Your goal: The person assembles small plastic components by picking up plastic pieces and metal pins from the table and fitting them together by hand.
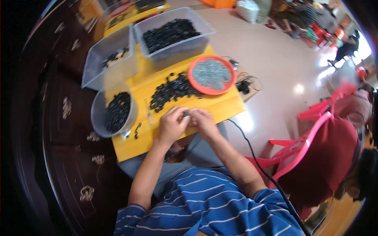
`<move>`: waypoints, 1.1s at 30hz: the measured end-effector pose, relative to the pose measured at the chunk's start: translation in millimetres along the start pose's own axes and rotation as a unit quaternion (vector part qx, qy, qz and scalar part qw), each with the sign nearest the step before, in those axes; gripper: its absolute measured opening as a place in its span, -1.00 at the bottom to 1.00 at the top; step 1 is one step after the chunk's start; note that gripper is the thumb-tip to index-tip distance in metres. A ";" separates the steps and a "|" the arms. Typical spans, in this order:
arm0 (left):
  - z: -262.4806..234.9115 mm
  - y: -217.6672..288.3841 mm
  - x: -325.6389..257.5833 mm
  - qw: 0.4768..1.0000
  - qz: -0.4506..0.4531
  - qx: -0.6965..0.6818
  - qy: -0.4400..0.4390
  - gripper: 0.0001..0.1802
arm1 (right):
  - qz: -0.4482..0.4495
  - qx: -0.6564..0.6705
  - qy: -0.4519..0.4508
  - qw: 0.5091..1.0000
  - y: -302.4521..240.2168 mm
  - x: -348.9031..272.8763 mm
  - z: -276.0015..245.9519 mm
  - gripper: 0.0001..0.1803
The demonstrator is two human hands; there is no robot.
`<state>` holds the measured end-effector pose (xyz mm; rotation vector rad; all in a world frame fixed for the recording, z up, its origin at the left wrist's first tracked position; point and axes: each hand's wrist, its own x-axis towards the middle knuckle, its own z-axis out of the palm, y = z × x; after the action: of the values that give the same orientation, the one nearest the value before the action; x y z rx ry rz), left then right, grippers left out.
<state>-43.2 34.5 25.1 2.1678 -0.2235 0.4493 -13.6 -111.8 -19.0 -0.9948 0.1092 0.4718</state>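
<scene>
Fingers (pixel 188 116) of both hands are curled in close together, pinching a small black part (pixel 185 113) between them at the near edge of the yellow counter (pixel 220 106). The left hand (pixel 172 125) and the right hand (pixel 203 122) meet almost fingertip to fingertip, with the part only just showing in the gap, so neither hand is open; both are closed on that one piece (too small to tell its exact shape).

Work this fine probably goes best with both wrists resting low on the counter, the piece kept between the fingertips and not deep in the palm, and only light pressure, since a tiny part pinched hard can spring away.

Just beyond the hands lies a loose heap of black parts (pixel 173 90) spread on the counter. To its right sits a round orange tray (pixel 211 74) filled with small grey pieces. At the left edge, a round clear tub (pixel 114 112) holds more black parts. Farther back stand two clear rectangular bins, the right bin (pixel 173 35) well filled with black parts, the left bin (pixel 110 57) nearly empty. A black cable (pixel 260 165) trails past the right forearm, near a pink plastic chair (pixel 311 137).
</scene>
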 end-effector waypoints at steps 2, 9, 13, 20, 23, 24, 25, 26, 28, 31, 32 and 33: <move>-0.8 -3.2 -0.9 1.000 -0.016 -0.001 -0.004 -0.74 | 0.004 -0.005 -0.021 1.000 0.7 3.6 -4.7 -0.85; -9.2 -4.2 -4.3 0.998 -0.051 -0.027 -0.014 -0.77 | 0.026 -0.007 -0.037 0.999 3.0 3.1 -1.4 -0.84; -10.9 -6.5 -4.3 0.999 -0.043 -0.023 -0.013 -0.78 | 0.026 -0.015 -0.032 0.999 2.8 1.5 1.6 -0.85; -8.8 -7.9 -3.6 0.998 -0.039 -0.039 -0.004 -0.82 | 0.027 -0.012 -0.026 0.999 3.5 1.6 0.3 -0.85; -7.5 -11.1 -5.2 0.998 -0.037 -0.042 -0.001 -0.81 | 0.026 -0.010 -0.025 0.999 2.5 0.1 3.0 -0.85; -7.4 -9.8 -4.2 0.999 -0.034 -0.043 0.000 -0.80 | 0.025 -0.010 -0.021 0.999 1.6 -0.4 3.3 -0.85; -7.4 -8.4 -3.7 0.999 -0.033 -0.043 0.000 -0.80 | 0.025 -0.010 -0.021 0.999 2.4 0.5 2.0 -0.85; -7.6 -6.8 -3.6 0.998 -0.045 -0.029 -0.012 -0.78 | 0.023 -0.010 -0.021 0.999 4.4 2.2 -0.1 -0.84; -8.7 -3.7 -2.8 0.998 -0.056 -0.015 -0.023 -0.76 | 0.021 -0.010 -0.022 0.999 5.6 3.5 -1.8 -0.83; -10.4 -2.4 -2.0 0.996 -0.071 -0.035 -0.037 -0.75 | 0.012 -0.017 -0.034 0.999 6.6 4.3 -2.5 -0.82; -11.8 -2.1 -1.4 0.995 -0.076 -0.045 -0.045 -0.75 | 0.009 -0.018 -0.027 0.999 7.2 4.7 -1.4 -0.82; -13.7 -2.1 -1.0 0.994 -0.082 -0.053 -0.051 -0.75 | 0.007 -0.020 -0.023 1.000 7.6 5.4 0.4 -0.81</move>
<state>-46.7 46.8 30.6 2.0864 -0.1226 0.2279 -12.1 -106.2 -26.3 -1.0225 0.0655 0.5101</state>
